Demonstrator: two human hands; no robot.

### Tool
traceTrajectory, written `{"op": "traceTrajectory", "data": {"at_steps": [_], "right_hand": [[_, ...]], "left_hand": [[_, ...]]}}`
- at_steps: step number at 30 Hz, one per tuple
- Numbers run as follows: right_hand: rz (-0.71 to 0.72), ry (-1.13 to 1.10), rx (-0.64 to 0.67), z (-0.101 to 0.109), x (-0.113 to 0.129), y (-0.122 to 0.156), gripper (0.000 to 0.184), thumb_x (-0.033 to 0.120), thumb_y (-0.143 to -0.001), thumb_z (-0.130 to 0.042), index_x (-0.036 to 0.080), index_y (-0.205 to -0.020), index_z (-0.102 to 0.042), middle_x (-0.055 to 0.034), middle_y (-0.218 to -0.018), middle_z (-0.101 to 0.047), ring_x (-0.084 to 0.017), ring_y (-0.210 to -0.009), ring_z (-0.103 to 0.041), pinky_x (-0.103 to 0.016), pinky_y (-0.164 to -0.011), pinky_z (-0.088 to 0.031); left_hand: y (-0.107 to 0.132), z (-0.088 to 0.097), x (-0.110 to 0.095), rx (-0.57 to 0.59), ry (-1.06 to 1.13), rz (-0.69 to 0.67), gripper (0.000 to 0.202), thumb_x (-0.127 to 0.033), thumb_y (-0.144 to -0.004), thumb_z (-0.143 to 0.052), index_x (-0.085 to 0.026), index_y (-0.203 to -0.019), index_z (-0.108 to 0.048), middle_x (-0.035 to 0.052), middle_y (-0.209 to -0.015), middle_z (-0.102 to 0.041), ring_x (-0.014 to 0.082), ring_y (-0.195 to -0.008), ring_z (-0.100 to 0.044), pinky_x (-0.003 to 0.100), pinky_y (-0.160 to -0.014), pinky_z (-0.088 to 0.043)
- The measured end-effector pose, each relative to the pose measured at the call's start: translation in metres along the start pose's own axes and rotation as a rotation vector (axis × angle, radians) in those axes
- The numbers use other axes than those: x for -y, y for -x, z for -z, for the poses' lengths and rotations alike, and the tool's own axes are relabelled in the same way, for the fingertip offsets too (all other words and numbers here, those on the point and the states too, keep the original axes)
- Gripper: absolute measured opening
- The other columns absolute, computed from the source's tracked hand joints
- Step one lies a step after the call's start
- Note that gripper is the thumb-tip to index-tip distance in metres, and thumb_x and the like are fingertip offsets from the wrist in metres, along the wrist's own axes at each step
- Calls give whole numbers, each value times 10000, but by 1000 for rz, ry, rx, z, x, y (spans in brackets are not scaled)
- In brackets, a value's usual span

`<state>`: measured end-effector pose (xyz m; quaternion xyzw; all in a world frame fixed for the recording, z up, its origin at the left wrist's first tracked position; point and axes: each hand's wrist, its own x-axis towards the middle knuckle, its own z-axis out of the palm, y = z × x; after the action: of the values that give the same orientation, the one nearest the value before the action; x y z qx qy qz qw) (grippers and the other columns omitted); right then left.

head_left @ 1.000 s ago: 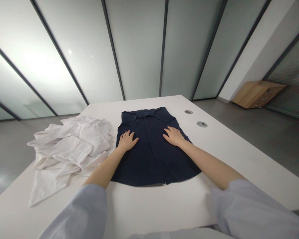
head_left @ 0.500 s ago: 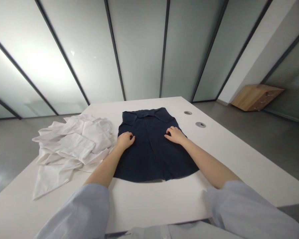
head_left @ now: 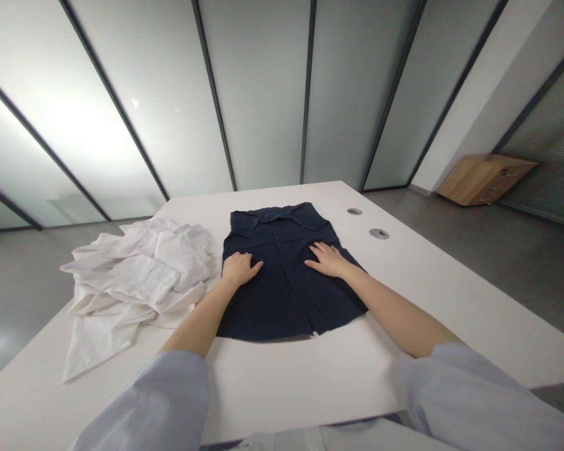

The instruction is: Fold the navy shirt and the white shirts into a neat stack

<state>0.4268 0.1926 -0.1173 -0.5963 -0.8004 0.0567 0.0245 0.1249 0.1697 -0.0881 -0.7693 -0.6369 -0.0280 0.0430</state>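
A navy collared shirt (head_left: 282,307) lies flat and folded on the white table, its collar at the far end and its hem towards me. My left hand (head_left: 239,269) rests palm down on its left side, fingers spread and holding no cloth. My right hand (head_left: 328,260) presses flat on the right side, fingers pointing towards the middle. A crumpled pile of white cloth (head_left: 141,275), probably a shirt, lies next to the navy shirt on the left and touches neither hand.
The white table (head_left: 282,388) has its far corner ahead, with two round metal grommets (head_left: 355,211) (head_left: 379,233) at the right. Light blue sleeves enter from below. Grey floor surrounds the table, and a low wooden cabinet (head_left: 484,180) stands by the frosted glass wall (head_left: 263,94).
My fingers have gone from slightly curled to flat and spread on the navy shirt. My right hand has slid slightly towards the middle, and the shirt's near edge has drawn in a little.
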Motion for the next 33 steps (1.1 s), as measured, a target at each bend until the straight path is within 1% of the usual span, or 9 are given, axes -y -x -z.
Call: {"op": "traceTrajectory", "data": {"at_steps": [4, 6, 10, 13, 16, 22, 27, 30, 33], "right_hand": [[57, -19, -104, -5, -6, -4, 633, 570, -936, -376, 152, -1401, -471, -170, -1499, -387, -316, -1395, -315, -476, -1110, -277], [82, -24, -143, -3, -5, -4, 553, 529, -937, -421, 159, -1333, -535, -177, -1430, -465, -316, -1331, -401, -462, -1065, -337], [123, -32, -197, 4, 2, -1, 313, 414, -918, -529, 194, -1105, -651, -128, -1181, -607, -280, -1110, -553, -400, -927, -432], [183, -23, -226, 7, 7, 0, 172, 312, -906, -558, 188, -949, -669, -90, -1015, -632, -233, -973, -579, -338, -857, -437], [228, -5, -230, 7, 11, 1, 136, 222, -904, -544, 182, -831, -651, -73, -915, -626, -206, -893, -576, -304, -814, -431], [248, 37, -224, 6, 15, 1, 142, 182, -923, -507, 164, -876, -640, -81, -923, -639, -207, -896, -577, -299, -819, -427], [223, 77, -222, 4, 15, 0, 161, 186, -936, -487, 161, -922, -645, -98, -956, -647, -212, -913, -586, -305, -826, -426], [187, 67, -222, 3, 16, 1, 173, 201, -945, -474, 162, -933, -642, -106, -971, -652, -217, -923, -593, -307, -826, -427], [123, 12, -233, 3, 15, 0, 189, 211, -955, -453, 163, -932, -634, -109, -976, -659, -220, -934, -600, -306, -824, -430]], "left_hand": [[1, -5, -1, 4, 3, -94, 783, -771, -812, -365, -142, -1198, -627, 174, -1306, -586, 352, -1160, -526, 417, -933, -425], [1, -8, 1, 10, 12, -104, 828, -806, -763, -418, -158, -1244, -601, 163, -1369, -539, 362, -1203, -486, 423, -962, -405], [-1, -11, 5, 14, 51, -109, 734, -727, -820, -445, -172, -1281, -585, 149, -1355, -545, 343, -1215, -479, 417, -991, -384], [-4, -15, 7, -1, 85, -166, 650, -644, -862, -471, -157, -1275, -596, 154, -1360, -534, 324, -1235, -472, 405, -1008, -381], [-6, -18, 7, -23, 123, -250, 534, -553, -890, -499, -165, -1232, -630, 132, -1336, -549, 287, -1218, -493, 381, -1027, -380], [-7, -19, 3, -83, 192, -291, 276, -320, -900, -531, -173, -1074, -687, 90, -1100, -621, 228, -1047, -573, 339, -974, -437], [-4, -17, 2, -167, 184, -296, 231, -231, -855, -560, -200, -1062, -657, 69, -1051, -611, 219, -1004, -573, 332, -917, -466], [-4, -13, 1, -120, 142, -370, 236, -169, -862, -499, -211, -992, -691, 63, -1014, -637, 209, -982, -585, 327, -923, -456], [-4, -6, 0, -39, 121, -397, 263, -250, -896, -475, -220, -985, -720, 59, -1020, -663, 212, -973, -610, 333, -921, -453]]}}
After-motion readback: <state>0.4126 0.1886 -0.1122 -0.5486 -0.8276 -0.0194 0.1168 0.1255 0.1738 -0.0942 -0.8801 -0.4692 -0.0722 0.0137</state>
